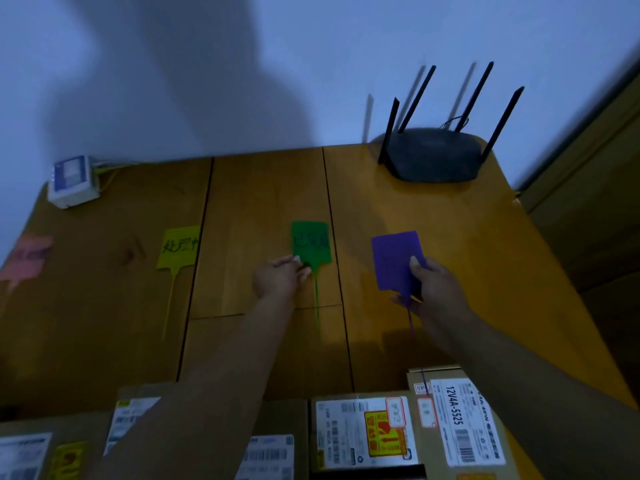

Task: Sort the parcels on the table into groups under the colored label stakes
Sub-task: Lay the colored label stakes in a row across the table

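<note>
Flat on the wooden table (263, 188) lie a pink label stake (29, 256) at the far left, a yellow label stake (178, 247) and a green label stake (310, 242). My left hand (278, 277) pinches the green stake's lower corner. My right hand (433, 284) grips the purple label stake (394, 259), its thumb on the blank face, its thin tail trailing toward me. Several cardboard parcels line the near edge: one with a red-yellow sticker (363, 433), one marked 12V4A-5525 (460, 417), others (135, 415) partly hidden under my forearms.
A black router (434, 154) with several antennas stands at the back right corner. A small white-blue box (72, 181) with a yellow cable sits at the back left against the wall. A brown cabinet (595, 216) stands to the right of the table.
</note>
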A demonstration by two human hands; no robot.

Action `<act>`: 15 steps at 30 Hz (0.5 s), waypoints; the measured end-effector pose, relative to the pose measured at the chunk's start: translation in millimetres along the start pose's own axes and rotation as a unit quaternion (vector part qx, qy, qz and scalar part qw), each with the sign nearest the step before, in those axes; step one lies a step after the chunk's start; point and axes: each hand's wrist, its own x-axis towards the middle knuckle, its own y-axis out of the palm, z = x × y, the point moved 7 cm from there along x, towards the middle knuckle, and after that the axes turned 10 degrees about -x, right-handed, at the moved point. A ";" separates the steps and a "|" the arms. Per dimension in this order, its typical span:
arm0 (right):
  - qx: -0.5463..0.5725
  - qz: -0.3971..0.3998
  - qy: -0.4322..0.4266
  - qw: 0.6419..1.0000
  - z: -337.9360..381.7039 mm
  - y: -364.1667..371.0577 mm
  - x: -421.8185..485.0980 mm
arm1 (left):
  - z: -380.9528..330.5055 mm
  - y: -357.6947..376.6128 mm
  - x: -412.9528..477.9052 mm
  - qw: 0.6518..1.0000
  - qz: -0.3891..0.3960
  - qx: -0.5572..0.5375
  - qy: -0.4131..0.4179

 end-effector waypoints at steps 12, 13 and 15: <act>0.047 0.001 0.015 0.999 11.0 -6.9 11.4 | -27.8 25.7 -28.1 0.736 0.112 0.516 0.423; 0.052 0.000 0.017 0.999 11.9 -9.1 13.1 | -19.0 32.8 -29.0 0.684 0.157 0.565 0.433; 0.058 0.002 0.017 0.998 12.0 -12.4 16.2 | -3.9 36.0 -26.7 0.620 0.208 0.639 0.405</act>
